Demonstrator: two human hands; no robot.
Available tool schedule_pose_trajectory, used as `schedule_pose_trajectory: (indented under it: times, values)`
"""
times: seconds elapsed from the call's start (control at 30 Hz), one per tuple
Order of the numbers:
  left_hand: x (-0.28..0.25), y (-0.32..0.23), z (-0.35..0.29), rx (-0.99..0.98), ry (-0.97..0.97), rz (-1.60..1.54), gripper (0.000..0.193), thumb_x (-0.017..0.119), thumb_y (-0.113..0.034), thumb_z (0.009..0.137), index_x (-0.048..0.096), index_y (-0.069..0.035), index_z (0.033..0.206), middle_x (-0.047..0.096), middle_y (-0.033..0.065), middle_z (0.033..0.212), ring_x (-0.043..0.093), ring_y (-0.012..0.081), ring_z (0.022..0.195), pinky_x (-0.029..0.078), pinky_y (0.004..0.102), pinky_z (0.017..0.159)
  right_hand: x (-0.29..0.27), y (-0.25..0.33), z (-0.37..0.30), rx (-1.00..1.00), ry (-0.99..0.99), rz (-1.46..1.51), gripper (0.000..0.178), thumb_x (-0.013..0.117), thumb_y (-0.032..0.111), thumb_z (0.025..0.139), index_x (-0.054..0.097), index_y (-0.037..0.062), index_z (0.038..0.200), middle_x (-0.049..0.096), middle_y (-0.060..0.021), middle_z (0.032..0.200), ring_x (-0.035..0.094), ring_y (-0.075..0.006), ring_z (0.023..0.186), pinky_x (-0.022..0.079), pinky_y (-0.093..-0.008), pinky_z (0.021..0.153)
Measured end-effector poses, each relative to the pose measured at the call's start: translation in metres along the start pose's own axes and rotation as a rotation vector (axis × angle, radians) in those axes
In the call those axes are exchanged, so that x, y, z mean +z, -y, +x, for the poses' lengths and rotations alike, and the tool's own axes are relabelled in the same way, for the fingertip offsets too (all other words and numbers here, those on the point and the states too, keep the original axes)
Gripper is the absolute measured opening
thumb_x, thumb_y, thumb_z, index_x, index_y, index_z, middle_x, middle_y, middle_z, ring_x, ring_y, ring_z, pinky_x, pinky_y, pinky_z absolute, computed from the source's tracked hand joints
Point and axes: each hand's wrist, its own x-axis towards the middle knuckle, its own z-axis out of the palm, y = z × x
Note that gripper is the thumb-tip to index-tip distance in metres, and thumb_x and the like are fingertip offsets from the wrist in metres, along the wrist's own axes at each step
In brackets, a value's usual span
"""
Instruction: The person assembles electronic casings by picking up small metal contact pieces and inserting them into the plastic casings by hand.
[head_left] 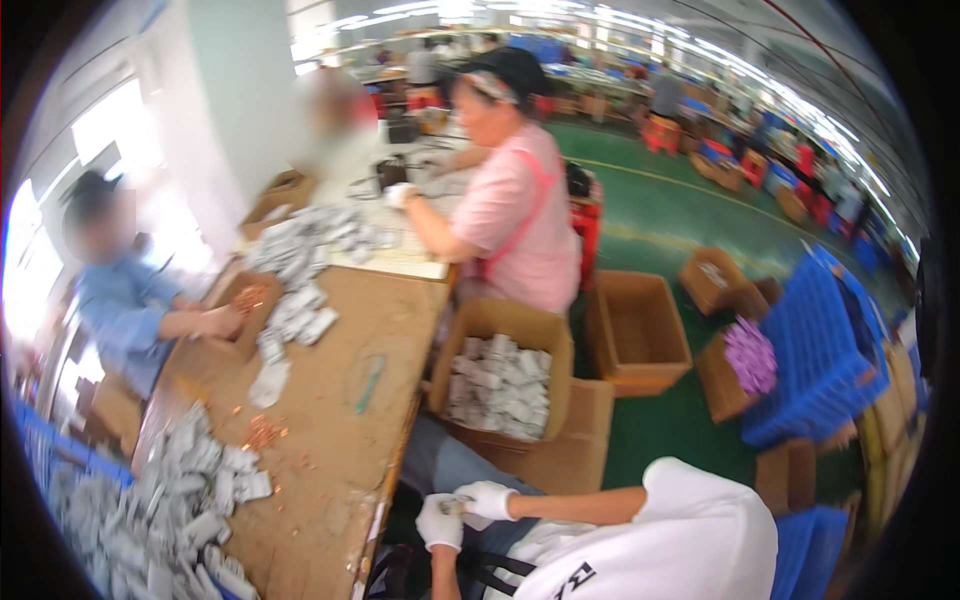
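Both my hands wear white gloves and meet close together above my lap, beside the table's edge. My left hand (440,522) is closed, its fingers curled around a small greyish piece that I cannot make out. Right against it, my right hand (485,503) pinches at the same spot, with its fingers pressed together. What lies between the fingers is mostly hidden. Nearest to the hands are the brown-topped table (330,480) and an open cardboard box (505,385) holding many grey-white small pieces.
Grey-white pieces (190,500) lie heaped on the table's near left, with copper-coloured bits (265,432) and a turquoise tool (370,384) beyond. Co-workers in blue (125,310) and pink (520,200) work around it. An empty-looking carton (638,330) and blue crates (815,350) stand rightward.
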Motion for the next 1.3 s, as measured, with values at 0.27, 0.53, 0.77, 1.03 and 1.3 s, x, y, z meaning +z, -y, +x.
schedule_pose_trajectory:
  times: [0.27,0.53,0.77,1.03,1.3]
  values:
    - [0.001,0.013,-0.004,-0.149,0.009,0.021,0.019,0.075,-0.019,0.077,0.071,-0.008,0.092,0.072,0.0142,0.086,0.071,0.0278,0.081,0.054,0.036,0.075,-0.004,0.01,0.009,0.047,0.134,-0.095,0.035,0.056,0.035,0.087,0.067,0.0115,0.11,0.069,-0.0179,0.099,0.065,-0.0373,0.094,0.05,-0.0426,0.081]
    - [-0.005,0.015,0.0,-0.132,0.048,-0.152,0.024,0.074,-0.018,0.08,0.071,-0.006,0.1,0.072,0.0102,0.088,0.07,0.0184,0.082,0.054,0.03,0.077,0.01,0.02,-0.019,-0.23,-0.301,-0.077,0.036,0.06,0.017,0.085,0.058,0.0076,0.12,0.058,-0.0184,0.118,0.062,-0.0411,0.096,0.05,-0.0432,0.085]
    - [-0.001,0.029,-0.007,-0.569,0.285,-1.404,0.029,0.052,-0.006,0.096,0.058,0.004,0.122,0.064,0.0151,0.115,0.062,0.0259,0.109,0.049,0.039,0.098,0.001,0.015,-0.016,-0.578,-0.278,-0.592,0.026,0.061,0.012,0.078,0.06,0.0083,0.103,0.054,-0.0109,0.1,0.06,-0.0315,0.085,0.052,-0.0413,0.07]
    - [0.01,0.022,-0.007,-0.523,0.114,-1.284,0.035,0.055,-0.008,0.096,0.055,0.004,0.128,0.062,0.0147,0.124,0.061,0.0268,0.114,0.049,0.0372,0.099,-0.007,0.036,-0.018,-0.468,-0.228,-0.668,0.034,0.066,0.021,0.075,0.061,0.0119,0.107,0.053,-0.0193,0.117,0.061,-0.0327,0.087,0.052,-0.0432,0.07]
    - [0.005,0.028,0.007,-0.56,0.008,-1.384,0.039,0.065,-0.011,0.091,0.056,0.006,0.125,0.062,0.0144,0.121,0.063,0.0244,0.106,0.055,0.0327,0.09,-0.018,0.045,0.003,-0.386,-0.116,-0.61,0.034,0.064,0.029,0.079,0.06,0.0161,0.11,0.051,-0.0212,0.124,0.064,-0.0359,0.076,0.054,-0.0493,0.064]
